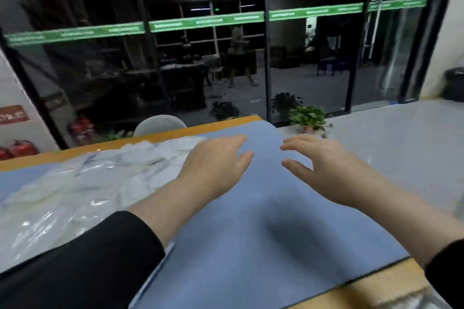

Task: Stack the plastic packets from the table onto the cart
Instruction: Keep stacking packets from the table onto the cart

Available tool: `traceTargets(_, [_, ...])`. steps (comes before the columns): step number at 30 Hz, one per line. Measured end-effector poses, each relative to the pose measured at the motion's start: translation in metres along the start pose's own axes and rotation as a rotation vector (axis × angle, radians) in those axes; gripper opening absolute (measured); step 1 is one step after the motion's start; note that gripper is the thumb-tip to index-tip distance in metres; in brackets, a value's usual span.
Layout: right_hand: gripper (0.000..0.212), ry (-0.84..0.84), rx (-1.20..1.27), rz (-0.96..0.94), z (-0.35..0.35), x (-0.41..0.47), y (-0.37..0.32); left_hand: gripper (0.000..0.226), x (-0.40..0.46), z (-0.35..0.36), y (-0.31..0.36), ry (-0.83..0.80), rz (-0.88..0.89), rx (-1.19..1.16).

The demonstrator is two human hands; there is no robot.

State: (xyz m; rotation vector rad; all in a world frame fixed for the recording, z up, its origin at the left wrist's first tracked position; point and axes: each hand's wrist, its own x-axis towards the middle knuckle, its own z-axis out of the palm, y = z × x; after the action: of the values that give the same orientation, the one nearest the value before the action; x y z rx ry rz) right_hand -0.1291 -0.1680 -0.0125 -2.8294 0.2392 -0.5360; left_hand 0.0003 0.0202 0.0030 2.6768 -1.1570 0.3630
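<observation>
A loose heap of clear plastic packets (pixel 82 183) lies on the left half of the table, on a blue mat (pixel 263 221). My left hand (pixel 216 163) hovers at the heap's right edge, fingers spread and holding nothing. To its right, my right hand (pixel 321 165) hangs over bare blue mat, fingers also apart and empty. Both arms wear black sleeves. No cart can be made out. More clear plastic (pixel 411 301) shows at the bottom right corner, mostly cut off.
The table's wooden edge (pixel 125 142) runs along the far side, with a white chair back (pixel 159 124) behind it. A potted plant (pixel 310 116) stands on the grey floor by the glass wall. Red fire extinguishers (pixel 20 149) sit at the far left.
</observation>
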Motion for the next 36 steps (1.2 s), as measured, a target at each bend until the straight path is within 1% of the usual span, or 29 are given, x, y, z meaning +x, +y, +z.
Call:
traceTargets(5, [0.043,-0.132,0.130,-0.086,0.078,0.064,-0.095,0.047,-0.070,-0.019,-0.117,-0.019,-0.288,0.056])
traceTargets(9, [0.047,-0.217,0.181,-0.050,0.127,0.103,-0.149,0.046,-0.099,-0.007,-0.184,-0.010,-0.404,0.034])
traceTargets(12, [0.058,-0.229,0.169,0.031,0.157,0.126,-0.163,0.048,-0.095,0.008,-0.210,-0.020,-0.421,-0.020])
traceTargets(14, [0.071,-0.262,0.212,0.094,0.175,0.130,-0.162,0.050,-0.088,0.017,-0.215,-0.013,-0.400,-0.081])
traceTargets(15, [0.080,-0.272,0.216,0.094,0.183,0.129,-0.160,0.050,-0.086,0.023,-0.216,-0.006,-0.387,-0.106])
traceTargets(17, [0.095,-0.288,0.136,0.053,0.196,0.128,-0.155,0.049,-0.087,0.034,-0.221,0.005,-0.364,-0.125])
traceTargets(20, [0.106,-0.277,0.120,0.083,0.201,0.134,-0.154,0.049,-0.089,0.040,-0.232,0.010,-0.369,-0.184])
traceTargets(21, [0.104,-0.272,0.088,0.092,0.201,0.137,-0.156,0.050,-0.089,0.040,-0.234,0.020,-0.386,-0.223])
traceTargets(23, [0.090,-0.260,-0.001,0.115,0.202,0.139,-0.162,0.049,-0.088,0.040,-0.234,0.031,-0.397,-0.263])
traceTargets(26, [0.074,-0.191,0.006,0.145,0.202,0.140,-0.166,0.049,-0.087,0.041,-0.229,0.030,-0.377,-0.284])
traceTargets(29, [0.069,-0.146,-0.006,0.176,0.203,0.140,-0.164,0.048,-0.087,0.041,-0.228,0.066,-0.370,-0.296])
traceTargets(31, [0.065,-0.164,-0.022,0.200,0.205,0.139,-0.163,0.048,-0.087,0.039,-0.226,0.074,-0.363,-0.294])
traceTargets(34, [0.067,-0.229,0.006,0.203,0.204,0.137,-0.164,0.047,-0.088,0.037,-0.223,0.060,-0.350,-0.283])
traceTargets(36, [0.070,-0.205,0.050,0.183,0.200,0.136,-0.165,0.047,-0.089,0.036,-0.222,0.057,-0.337,-0.279])
